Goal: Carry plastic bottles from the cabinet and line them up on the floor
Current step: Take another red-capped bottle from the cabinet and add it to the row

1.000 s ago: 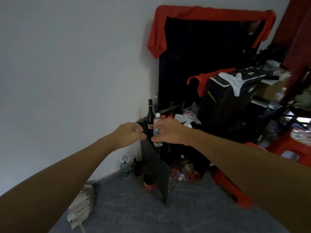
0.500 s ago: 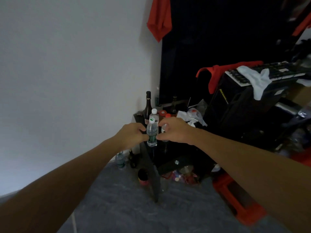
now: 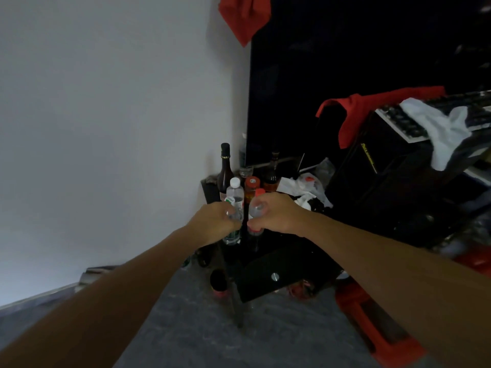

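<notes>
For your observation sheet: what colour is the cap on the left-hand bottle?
White cap, seen in the head view.

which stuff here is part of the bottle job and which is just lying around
Job: clear bottle with green label in left hand; red-capped bottle in right hand; black cabinet.
Lying about: dark glass bottle, red cloth, keyboard.

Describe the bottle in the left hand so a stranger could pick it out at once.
Start at the big black screen by the white wall, then drop to the dark cabinet below it, crowded with bottles. The left hand grips a clear plastic bottle at the cabinet's left front. Unlike the white-capped bottle behind it and the red-capped ones beside it, it has a green-and-white cap.
</notes>
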Motion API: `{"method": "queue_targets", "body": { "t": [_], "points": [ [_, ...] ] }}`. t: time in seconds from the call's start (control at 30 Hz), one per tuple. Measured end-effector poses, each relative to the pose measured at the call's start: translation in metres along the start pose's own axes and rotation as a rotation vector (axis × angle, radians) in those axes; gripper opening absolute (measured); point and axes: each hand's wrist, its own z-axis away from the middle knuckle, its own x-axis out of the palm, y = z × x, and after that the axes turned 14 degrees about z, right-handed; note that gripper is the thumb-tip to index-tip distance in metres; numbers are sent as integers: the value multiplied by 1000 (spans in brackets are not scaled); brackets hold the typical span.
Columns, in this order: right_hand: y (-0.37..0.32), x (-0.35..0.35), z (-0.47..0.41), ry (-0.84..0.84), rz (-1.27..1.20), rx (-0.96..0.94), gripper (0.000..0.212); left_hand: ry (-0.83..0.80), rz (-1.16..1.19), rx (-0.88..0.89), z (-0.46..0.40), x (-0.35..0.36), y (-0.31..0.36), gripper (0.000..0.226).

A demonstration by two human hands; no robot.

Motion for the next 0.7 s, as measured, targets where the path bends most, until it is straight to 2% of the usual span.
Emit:
{"method": "queue_targets", "body": {
  "t": [0.17, 0.27, 0.4, 0.47, 0.53, 0.63, 0.7],
  "points": [
    [17, 12, -25, -11, 19, 42, 41, -47, -14, -14, -30, 16, -7, 31],
    [29, 18, -36, -8, 16, 42, 41, -82, -8, -5, -43, 22, -11, 35],
    [40, 24, -47, -23, 43, 83, 44, -90, 119, -20, -53, 35, -16, 20],
    [46, 27, -51, -22, 53, 88, 34, -70, 185, -32, -57, 43, -21, 13],
    [53, 32, -54, -20, 88, 79, 21, -55, 227, -37, -60, 52, -26, 17],
    [63, 38, -61, -4, 101, 88, 25, -42, 288, -40, -61, 64, -33, 17],
    [70, 42, -68, -7, 111, 107, 26, -24, 312, -59, -64, 71, -39, 10]
  ]
}}
